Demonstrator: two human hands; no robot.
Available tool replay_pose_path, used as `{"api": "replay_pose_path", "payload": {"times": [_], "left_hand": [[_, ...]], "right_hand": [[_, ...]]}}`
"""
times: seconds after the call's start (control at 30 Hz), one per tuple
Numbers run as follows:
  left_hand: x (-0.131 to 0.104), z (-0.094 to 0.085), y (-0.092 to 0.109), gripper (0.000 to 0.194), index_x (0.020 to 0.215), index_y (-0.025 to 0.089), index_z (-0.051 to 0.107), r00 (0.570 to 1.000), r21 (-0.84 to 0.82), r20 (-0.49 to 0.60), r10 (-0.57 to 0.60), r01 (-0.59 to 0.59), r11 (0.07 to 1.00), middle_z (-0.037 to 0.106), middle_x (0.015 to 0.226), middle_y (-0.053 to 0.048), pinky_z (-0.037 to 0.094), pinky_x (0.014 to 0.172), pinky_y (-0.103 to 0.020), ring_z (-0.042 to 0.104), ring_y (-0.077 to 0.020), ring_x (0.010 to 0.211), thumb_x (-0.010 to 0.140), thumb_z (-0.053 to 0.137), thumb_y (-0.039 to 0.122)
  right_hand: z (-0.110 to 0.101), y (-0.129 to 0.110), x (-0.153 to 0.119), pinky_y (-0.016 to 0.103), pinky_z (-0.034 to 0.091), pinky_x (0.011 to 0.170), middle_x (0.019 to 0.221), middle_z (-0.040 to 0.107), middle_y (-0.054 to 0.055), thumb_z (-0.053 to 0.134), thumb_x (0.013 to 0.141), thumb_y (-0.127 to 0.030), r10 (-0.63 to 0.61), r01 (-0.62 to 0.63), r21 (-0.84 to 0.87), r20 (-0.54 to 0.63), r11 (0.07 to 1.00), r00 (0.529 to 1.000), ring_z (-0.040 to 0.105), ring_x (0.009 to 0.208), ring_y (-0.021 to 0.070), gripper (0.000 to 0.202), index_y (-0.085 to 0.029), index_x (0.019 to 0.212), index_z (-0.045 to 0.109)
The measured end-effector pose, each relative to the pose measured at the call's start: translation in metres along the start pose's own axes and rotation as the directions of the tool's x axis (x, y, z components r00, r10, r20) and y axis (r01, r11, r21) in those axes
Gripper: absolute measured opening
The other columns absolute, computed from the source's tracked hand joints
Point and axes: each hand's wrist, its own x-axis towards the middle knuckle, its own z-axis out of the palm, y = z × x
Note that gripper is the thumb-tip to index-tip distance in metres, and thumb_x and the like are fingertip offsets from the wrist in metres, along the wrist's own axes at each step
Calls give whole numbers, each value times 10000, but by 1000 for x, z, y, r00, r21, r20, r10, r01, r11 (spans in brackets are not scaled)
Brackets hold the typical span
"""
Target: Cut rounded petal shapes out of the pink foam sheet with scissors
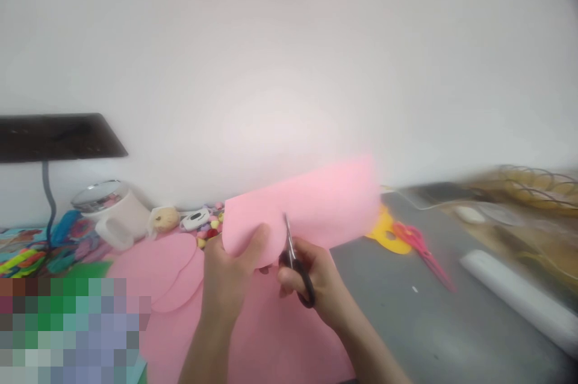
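My left hand (232,272) grips a sheet of pink paper (329,197) near its lower left, thumb on top. The lower left of this sheet has a rounded cut edge. Black-handled scissors (298,275) are in my right hand (311,275), fingers through the loops. Their blades point up and away, lying against the paper beside the curved edge. The sheet is held up above the table, and its far right part is blurred. Pink paper circles (149,263) overlap on the left, and more pink paper (280,330) lies under my hands.
Pink scissors (424,251) and a yellow piece (392,239) lie on the grey table (388,312). A white roll (519,294) is at the right. A white mug (124,221) and small trinkets (196,219) stand by the wall. The lower left corner is pixelated.
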Motion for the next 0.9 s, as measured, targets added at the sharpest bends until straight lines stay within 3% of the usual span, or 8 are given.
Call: {"api": "replay_pose_path", "payload": {"times": [0.2, 0.43, 0.63, 0.9], "left_hand": [[4, 4, -9, 259, 520, 175, 594, 999, -151, 47, -26, 33, 988, 565, 452, 14, 443, 392, -256, 521, -145, 411, 593, 763, 357], [0, -4, -2, 247, 449, 170, 584, 996, 53, 47, 73, -76, 996, 544, 383, 12, 411, 396, -221, 509, -128, 385, 635, 715, 266], [-2, -4, 0, 297, 476, 163, 598, 995, 37, 44, 93, -95, 995, 564, 387, 6, 409, 376, -216, 515, -126, 363, 642, 739, 364], [-2, -5, 2, 256, 471, 162, 604, 996, 34, 34, 82, -84, 996, 559, 377, 16, 403, 358, -204, 511, -118, 352, 623, 751, 306]], "right_hand": [[1, -2, 0, 262, 500, 536, 693, 585, -4, 782, 651, -414, -12, 12, 4, 5, 1000, 1000, 520, 594, 130, 328, -176, 772, 590], [-3, -3, -1, 224, 351, 523, 613, 499, -42, 835, 636, -360, -29, 29, -27, -4, 999, 1000, 406, 568, 99, 316, -166, 753, 614], [-4, -3, -3, 251, 353, 561, 649, 510, -22, 830, 645, -438, -44, 44, -5, 30, 999, 999, 419, 602, 119, 377, -157, 802, 635], [-4, 0, -2, 229, 324, 521, 610, 467, -49, 843, 628, -423, -56, 56, -2, 32, 998, 998, 389, 569, 101, 380, -174, 763, 589]]}}
